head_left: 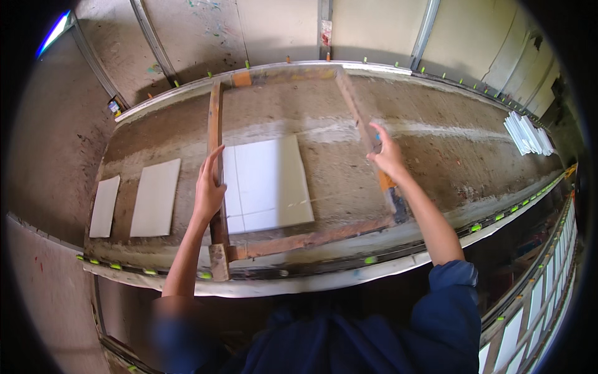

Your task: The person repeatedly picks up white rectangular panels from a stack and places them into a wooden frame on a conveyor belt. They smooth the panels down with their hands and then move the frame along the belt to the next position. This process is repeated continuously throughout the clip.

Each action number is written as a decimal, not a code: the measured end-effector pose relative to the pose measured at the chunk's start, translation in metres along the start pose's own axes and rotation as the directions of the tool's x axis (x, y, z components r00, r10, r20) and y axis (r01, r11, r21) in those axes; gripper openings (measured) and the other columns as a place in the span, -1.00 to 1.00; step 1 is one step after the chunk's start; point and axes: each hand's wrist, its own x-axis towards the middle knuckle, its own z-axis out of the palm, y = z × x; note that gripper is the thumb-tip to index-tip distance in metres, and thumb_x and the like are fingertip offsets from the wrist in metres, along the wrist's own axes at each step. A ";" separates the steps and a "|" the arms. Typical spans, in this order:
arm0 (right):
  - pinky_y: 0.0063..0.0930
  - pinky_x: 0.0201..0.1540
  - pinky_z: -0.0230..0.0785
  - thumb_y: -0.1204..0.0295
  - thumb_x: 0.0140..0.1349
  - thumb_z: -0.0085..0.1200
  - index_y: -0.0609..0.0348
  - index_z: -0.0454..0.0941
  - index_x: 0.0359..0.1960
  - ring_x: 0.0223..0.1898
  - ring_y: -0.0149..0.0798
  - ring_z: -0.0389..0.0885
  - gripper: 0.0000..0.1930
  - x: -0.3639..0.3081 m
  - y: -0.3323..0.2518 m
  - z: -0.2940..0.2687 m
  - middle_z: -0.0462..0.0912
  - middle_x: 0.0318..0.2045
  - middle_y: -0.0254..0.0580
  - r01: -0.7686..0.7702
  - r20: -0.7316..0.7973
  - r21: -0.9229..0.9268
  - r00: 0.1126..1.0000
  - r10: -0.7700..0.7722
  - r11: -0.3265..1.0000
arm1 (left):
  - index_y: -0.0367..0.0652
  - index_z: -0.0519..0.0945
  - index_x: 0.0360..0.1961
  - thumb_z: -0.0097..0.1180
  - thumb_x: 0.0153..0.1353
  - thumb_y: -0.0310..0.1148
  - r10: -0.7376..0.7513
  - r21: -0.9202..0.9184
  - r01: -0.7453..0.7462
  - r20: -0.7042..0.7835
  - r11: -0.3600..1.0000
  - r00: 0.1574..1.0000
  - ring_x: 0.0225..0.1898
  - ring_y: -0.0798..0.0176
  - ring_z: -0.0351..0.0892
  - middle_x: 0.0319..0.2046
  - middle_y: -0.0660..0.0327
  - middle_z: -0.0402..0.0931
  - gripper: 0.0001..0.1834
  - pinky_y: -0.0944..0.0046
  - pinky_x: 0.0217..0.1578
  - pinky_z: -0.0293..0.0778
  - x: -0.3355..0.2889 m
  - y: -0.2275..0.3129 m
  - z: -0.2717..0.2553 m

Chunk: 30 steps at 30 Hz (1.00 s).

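Note:
A large wooden frame [311,239], worn and stained, spans the long table in front of me. My left hand [210,189] grips its left rail, fingers on the outer side and thumb on the inner. On the right rail, my right hand [388,156] is closed, thumb and fingers around the wood. Inside the frame's outline, toward the left, lies a white sheet [265,181] on the brown surface; whether it is paper or cloth I cannot tell. Whether the frame rests flat or is slightly raised is unclear.
Two more white sheets [155,198] [104,206] lie at the left of the table [436,181]. A fanned stack of white pieces [527,133] sits at the far right. Green markers [371,260] line the table's edges. A second table with white sheets [511,333] stands lower right.

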 end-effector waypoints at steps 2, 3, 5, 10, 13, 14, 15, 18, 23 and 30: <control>-0.24 0.15 0.26 0.68 -0.14 0.22 -0.25 0.18 0.24 0.21 0.03 0.30 -0.15 0.002 0.041 -0.051 0.30 0.22 0.04 -0.004 -0.024 -0.024 1.000 0.003 1.000 | 0.08 0.20 0.27 -0.10 -0.21 -0.87 0.039 -0.044 -0.039 0.002 0.998 0.999 -0.16 0.18 0.38 0.14 0.07 0.32 -0.06 0.26 -0.24 0.41 0.004 0.042 0.046; -0.25 0.14 0.28 0.67 -0.14 0.23 -0.27 0.18 0.24 0.20 0.03 0.32 -0.14 0.003 0.064 -0.078 0.30 0.22 0.03 0.018 -0.046 -0.033 0.999 -0.019 0.999 | 0.05 0.19 0.28 -0.09 -0.21 -0.87 0.059 -0.063 -0.059 0.001 0.996 0.998 -0.32 0.24 0.38 0.12 0.09 0.34 -0.06 0.28 -0.29 0.39 0.009 0.067 0.072; -0.26 0.12 0.31 0.66 -0.16 0.24 -0.28 0.19 0.23 0.18 0.04 0.35 -0.14 0.003 0.126 -0.118 0.33 0.21 0.01 0.060 -0.097 -0.094 0.993 -0.069 0.994 | 0.03 0.10 0.31 -0.08 -0.19 -0.83 0.053 -0.148 -0.052 0.000 0.988 0.999 -0.55 0.36 0.18 -0.23 0.16 0.36 -0.05 0.32 -0.44 0.31 0.010 0.106 0.124; -0.24 0.17 0.27 0.69 -0.13 0.21 -0.23 0.27 0.17 0.26 0.02 0.25 -0.23 -0.015 0.206 -0.160 0.36 0.19 -0.05 -0.100 -0.073 -0.010 0.992 0.099 0.995 | 0.04 0.08 0.28 -0.13 -0.14 -0.80 -0.158 -0.145 0.175 0.122 0.974 0.980 -0.49 0.28 0.19 -0.15 0.08 0.35 -0.12 0.23 -0.33 0.36 0.009 0.138 0.217; -0.23 0.15 0.28 0.68 -0.11 0.21 -0.24 0.25 0.18 0.22 0.04 0.30 -0.23 -0.016 0.223 -0.164 0.37 0.19 -0.04 -0.144 -0.002 0.029 0.990 0.144 0.989 | 0.06 0.08 0.25 -0.11 -0.14 -0.78 -0.061 -0.099 0.065 0.046 0.993 0.997 -0.18 0.03 0.42 -0.03 -0.03 0.33 -0.14 0.14 -0.11 0.37 0.002 0.129 0.241; -0.20 0.15 0.29 0.68 -0.09 0.21 -0.23 0.22 0.19 0.20 0.06 0.32 -0.22 -0.015 0.225 -0.163 0.37 0.18 -0.04 -0.149 -0.001 0.017 0.989 0.149 0.989 | 0.05 0.08 0.24 -0.11 -0.15 -0.78 -0.126 -0.106 0.134 0.080 0.985 0.989 -0.10 0.02 0.41 -0.01 -0.03 0.31 -0.14 0.14 -0.08 0.35 0.002 0.127 0.245; -0.19 0.15 0.29 0.68 -0.09 0.20 -0.23 0.22 0.20 0.20 0.06 0.32 -0.22 -0.017 0.225 -0.162 0.37 0.18 -0.04 -0.158 0.010 0.005 0.987 0.158 0.987 | 0.04 0.09 0.24 -0.10 -0.15 -0.78 -0.130 -0.101 0.138 0.084 0.985 0.988 -0.05 0.01 0.40 0.00 -0.03 0.31 -0.15 0.15 -0.05 0.34 -0.002 0.122 0.249; -0.16 0.15 0.28 0.69 -0.08 0.19 -0.16 0.22 0.19 0.19 0.07 0.32 -0.24 -0.016 0.220 -0.162 0.37 0.17 -0.01 -0.184 0.053 0.005 0.982 0.183 0.983 | -0.01 0.11 0.21 -0.09 -0.14 -0.78 -0.011 -0.061 0.013 0.033 0.998 0.999 0.01 0.05 0.38 0.01 0.01 0.29 -0.18 0.17 -0.01 0.31 -0.013 0.107 0.258; -0.17 0.17 0.22 0.68 -0.04 0.11 -0.09 0.24 0.18 0.20 0.13 0.27 -0.31 -0.016 0.257 -0.156 0.33 0.16 0.11 0.121 0.026 -0.016 0.992 -0.121 0.992 | -0.08 0.19 0.14 -0.06 -0.13 -0.78 0.048 -0.030 -0.049 -0.034 0.998 0.998 -0.21 0.18 0.36 -0.13 0.15 0.32 -0.27 0.26 -0.13 0.30 -0.025 0.107 0.262; -0.06 0.24 0.18 0.62 0.20 -0.08 -0.21 0.17 0.24 0.26 0.28 0.11 -0.42 -0.026 0.250 -0.180 -0.08 0.31 0.26 0.032 0.250 -0.123 0.968 -0.001 0.992 | -0.15 0.32 -0.04 -0.06 -0.04 -0.74 -0.256 0.018 0.257 0.154 0.966 0.954 -0.05 -0.01 0.35 -0.10 0.07 0.34 -0.52 0.17 0.05 0.26 -0.024 0.143 0.264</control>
